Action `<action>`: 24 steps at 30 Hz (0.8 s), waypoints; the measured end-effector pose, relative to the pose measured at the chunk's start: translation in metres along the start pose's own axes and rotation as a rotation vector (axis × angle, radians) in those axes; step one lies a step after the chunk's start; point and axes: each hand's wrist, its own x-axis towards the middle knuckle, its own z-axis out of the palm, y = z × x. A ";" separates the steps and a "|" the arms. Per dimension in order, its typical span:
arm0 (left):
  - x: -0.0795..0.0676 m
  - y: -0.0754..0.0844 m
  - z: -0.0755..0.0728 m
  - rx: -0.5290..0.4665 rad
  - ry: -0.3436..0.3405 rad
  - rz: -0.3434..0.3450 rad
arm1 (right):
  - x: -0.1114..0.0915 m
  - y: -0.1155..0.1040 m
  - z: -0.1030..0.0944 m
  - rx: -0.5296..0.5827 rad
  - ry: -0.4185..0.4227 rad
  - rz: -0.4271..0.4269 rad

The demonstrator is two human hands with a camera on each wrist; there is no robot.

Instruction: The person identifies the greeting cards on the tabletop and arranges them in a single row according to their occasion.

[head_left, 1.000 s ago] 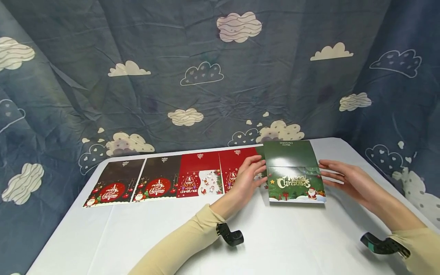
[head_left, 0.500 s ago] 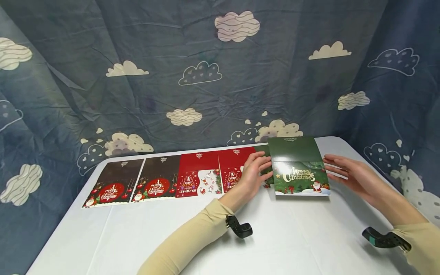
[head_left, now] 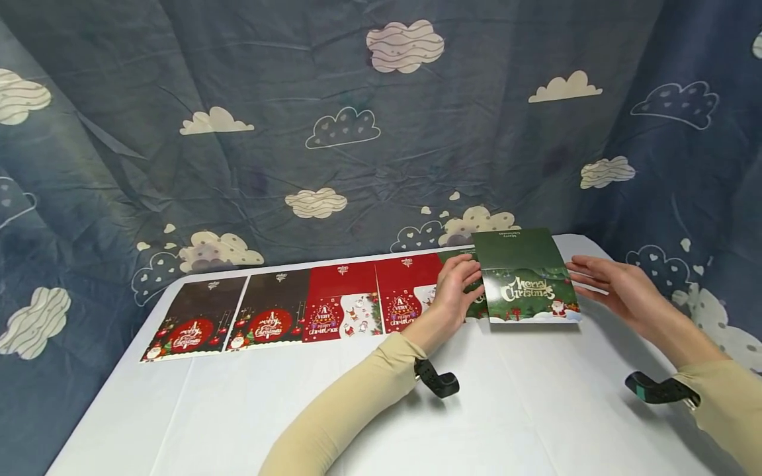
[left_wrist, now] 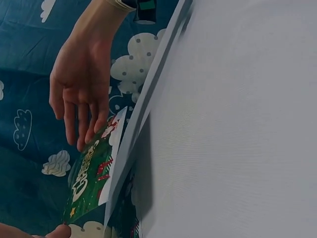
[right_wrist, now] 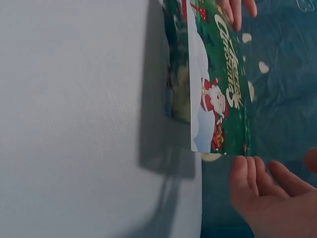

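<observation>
In the head view a green Christmas card (head_left: 526, 281) with gold lettering and a Santa is held up by its two sides. The left hand (head_left: 454, 291) has its fingertips at the card's left edge. At the opposite edge are the extended fingers of the right hand (head_left: 616, 284). The right wrist view shows the card (right_wrist: 218, 99) tilted above the white table, its shadow below. There the right hand's fingers (right_wrist: 257, 178) meet the card's end, and the left hand's fingertips show at the top. Another green card (head_left: 450, 258) lies partly hidden behind the left hand.
Along the back of the white table (head_left: 357, 410) lies a row of cards: two dark ones, the leftmost card (head_left: 202, 317) among them, then two red ones, including a red card (head_left: 343, 301). A dark blue curtain (head_left: 268, 165) with clouds hangs behind.
Both hands have carried the green card to the right and farther back. More of the green card on the table shows at its left. The row of cards has stayed in place.
</observation>
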 end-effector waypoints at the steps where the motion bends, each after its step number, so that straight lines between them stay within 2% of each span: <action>1: 0.002 0.000 0.001 -0.003 -0.001 0.002 | 0.002 -0.001 -0.003 0.020 -0.002 0.012; 6: 0.012 -0.004 0.007 -0.021 -0.006 -0.004 | 0.011 -0.003 -0.017 0.069 -0.012 0.082; 12: 0.024 -0.015 0.012 -0.042 -0.056 -0.040 | 0.018 -0.006 -0.031 0.077 0.010 0.112; 16: 0.029 -0.025 0.014 -0.065 -0.074 -0.066 | 0.023 -0.009 -0.038 0.033 0.037 0.126; 20: 0.034 -0.035 0.017 -0.096 -0.066 -0.073 | 0.028 -0.012 -0.045 -0.013 0.070 0.142; 24: 0.039 -0.044 0.021 -0.121 -0.040 -0.080 | 0.030 -0.012 -0.052 -0.011 0.083 0.159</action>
